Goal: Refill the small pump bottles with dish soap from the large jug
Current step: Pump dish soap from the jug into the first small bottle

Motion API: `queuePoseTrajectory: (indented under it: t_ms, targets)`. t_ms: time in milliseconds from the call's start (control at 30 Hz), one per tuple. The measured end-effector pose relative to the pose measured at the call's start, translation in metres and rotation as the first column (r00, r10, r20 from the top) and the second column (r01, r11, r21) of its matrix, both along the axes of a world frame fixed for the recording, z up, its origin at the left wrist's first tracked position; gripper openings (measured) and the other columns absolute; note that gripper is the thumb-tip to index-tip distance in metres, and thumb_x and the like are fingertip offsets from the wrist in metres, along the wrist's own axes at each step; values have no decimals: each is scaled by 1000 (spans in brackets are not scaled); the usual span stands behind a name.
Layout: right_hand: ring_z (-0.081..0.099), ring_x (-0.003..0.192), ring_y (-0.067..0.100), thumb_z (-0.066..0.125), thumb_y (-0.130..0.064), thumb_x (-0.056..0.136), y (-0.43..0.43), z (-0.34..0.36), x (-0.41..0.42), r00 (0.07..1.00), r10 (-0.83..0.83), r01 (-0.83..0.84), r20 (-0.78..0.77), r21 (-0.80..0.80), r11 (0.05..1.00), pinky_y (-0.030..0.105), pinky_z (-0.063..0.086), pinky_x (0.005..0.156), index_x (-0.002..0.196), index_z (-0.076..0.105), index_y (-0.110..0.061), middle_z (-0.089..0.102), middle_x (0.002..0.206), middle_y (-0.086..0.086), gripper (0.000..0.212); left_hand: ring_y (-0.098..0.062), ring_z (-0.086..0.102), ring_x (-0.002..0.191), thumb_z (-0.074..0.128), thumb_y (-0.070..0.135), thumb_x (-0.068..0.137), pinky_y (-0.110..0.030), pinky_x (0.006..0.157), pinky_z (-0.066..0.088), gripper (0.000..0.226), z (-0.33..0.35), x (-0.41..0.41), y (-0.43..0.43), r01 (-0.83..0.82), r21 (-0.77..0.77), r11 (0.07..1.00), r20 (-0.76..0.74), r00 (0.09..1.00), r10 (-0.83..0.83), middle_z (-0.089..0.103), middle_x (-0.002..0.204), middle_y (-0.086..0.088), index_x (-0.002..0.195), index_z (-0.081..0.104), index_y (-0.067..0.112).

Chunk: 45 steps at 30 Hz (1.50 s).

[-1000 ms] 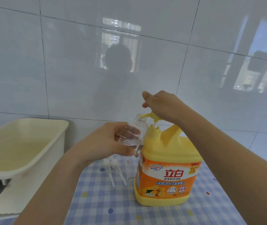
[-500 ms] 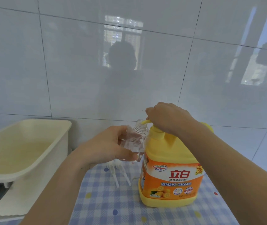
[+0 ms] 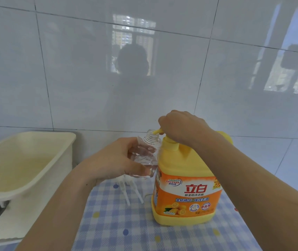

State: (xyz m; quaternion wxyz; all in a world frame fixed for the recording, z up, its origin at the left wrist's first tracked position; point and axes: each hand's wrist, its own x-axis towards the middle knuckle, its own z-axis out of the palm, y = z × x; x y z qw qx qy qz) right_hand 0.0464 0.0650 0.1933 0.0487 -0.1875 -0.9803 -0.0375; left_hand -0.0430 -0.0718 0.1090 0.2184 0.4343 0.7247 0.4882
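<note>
A big yellow dish soap jug (image 3: 186, 189) with an orange label stands on the blue checked tablecloth (image 3: 119, 227). My right hand (image 3: 180, 127) sits curled over its pump head, which is down; the yellow nozzle (image 3: 157, 131) pokes out to the left. My left hand (image 3: 119, 160) grips a small clear bottle (image 3: 147, 153), tilted, with its open threaded mouth right under the nozzle. Two white pump tops (image 3: 129, 189) with dip tubes lie on the cloth behind my left hand, partly hidden by it.
A cream plastic basin (image 3: 27, 160) stands to the left on a white base, close to my left forearm. A glossy white tiled wall (image 3: 90, 78) runs right behind the jug. The checked cloth continues toward me in front of the jug.
My right hand has pushed the jug's pump head down from its raised position. The small bottle stays held at the nozzle. The view has shifted slightly.
</note>
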Motion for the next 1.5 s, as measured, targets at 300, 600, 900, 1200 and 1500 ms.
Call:
queuePoseTrajectory:
  t_ms: [300,600,900,1200,1500]
  targets:
    - [40,65,15,32,-6,90,6,-3,-7,991,-100,78,-90,-217,973,35,32,71,68,38,-16,39,76,-2,25,-14,71,99,84,11,66,-33,81,61,51,3,3,-2,-16,6,1000,-2,1000,16,72,110,6,111,67,28]
    - [62,90,21,38,-28,90,9,13,-12,957,-143,36,-253,-385,922,35,49,81,95,68,-14,68,102,2,32,-9,70,97,85,25,54,-33,80,61,47,7,6,0,-62,93,994,-7,998,63,73,101,16,97,69,37]
    - [60,87,24,31,-36,97,9,15,-21,893,-180,9,-412,-384,923,34,44,76,106,66,-18,65,94,3,41,-8,70,99,83,45,43,-40,88,59,61,8,6,0,-76,64,995,-55,995,79,73,105,16,102,68,39]
    - [54,80,20,37,-14,88,10,4,-24,969,-100,24,-226,-316,948,35,45,77,84,59,-15,60,105,3,22,-14,70,99,87,36,51,-37,84,60,49,7,5,-2,-53,63,997,-54,997,56,73,103,14,96,70,40]
    - [47,82,25,34,-14,88,6,-10,-23,979,-128,78,-161,-283,956,36,35,73,66,40,-16,42,78,0,23,-15,71,97,83,11,71,-39,87,59,43,2,4,-2,-29,-12,1000,-49,998,28,75,103,6,108,69,26]
